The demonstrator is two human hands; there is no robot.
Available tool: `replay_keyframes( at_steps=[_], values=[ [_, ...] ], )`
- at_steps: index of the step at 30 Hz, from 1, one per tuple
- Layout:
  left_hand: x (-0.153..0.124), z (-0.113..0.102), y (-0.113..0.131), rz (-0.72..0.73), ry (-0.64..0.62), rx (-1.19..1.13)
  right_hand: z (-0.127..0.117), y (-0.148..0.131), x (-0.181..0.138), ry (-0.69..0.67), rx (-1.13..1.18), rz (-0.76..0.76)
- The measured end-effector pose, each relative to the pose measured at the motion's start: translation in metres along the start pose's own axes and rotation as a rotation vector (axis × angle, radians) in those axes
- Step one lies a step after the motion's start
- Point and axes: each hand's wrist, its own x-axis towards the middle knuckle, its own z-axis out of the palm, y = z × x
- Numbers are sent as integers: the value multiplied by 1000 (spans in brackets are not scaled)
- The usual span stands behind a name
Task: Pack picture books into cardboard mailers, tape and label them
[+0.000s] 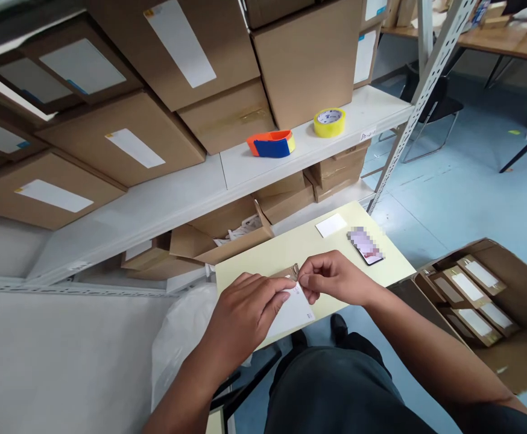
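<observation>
My left hand [245,313] lies on a small flat box with a white label [296,310] on a pale yellow table [290,247], its fingers pressing the box down. My right hand [331,278] is closed in a pinch at the box's upper edge, gripping a small flap or strip [294,271] there. Both hands meet over the box near the table's front edge.
A phone [365,245] and a white card [331,225] lie farther back on the table. White shelves [191,187] carry labelled cardboard boxes, an orange-blue tape dispenser [271,144] and a yellow tape roll [329,122]. An open carton [508,289] of small boxes stands on the floor at right.
</observation>
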Motion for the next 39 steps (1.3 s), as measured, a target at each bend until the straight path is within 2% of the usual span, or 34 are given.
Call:
replay_keyframes(
  at_steps=[7, 14, 25, 28, 31, 33, 36, 39],
  values=[
    [-3, -6, 0, 73, -54, 5, 0, -3, -1, -128, -12, 103],
    [-1, -8, 4, 91, -114, -52, -2, -2, -4, -135, -1, 128],
    [6, -8, 3, 162, -173, -148, -8, 2, -4, -233, 75, 170],
    [8, -1, 4, 143, -94, -87, -7, 5, -4, -176, 100, 133],
    [4, 13, 8, 71, 159, 81, -3, 9, -7, -43, 127, 47],
    [-1, 24, 13, 14, 279, 102, 3, 11, -9, 54, 119, -30],
    [-8, 36, 20, -76, 283, -30, 12, 15, -13, 186, 26, -162],
    [-10, 42, 25, -156, 266, -107, 17, 20, -13, 243, -145, -281]
  ],
)
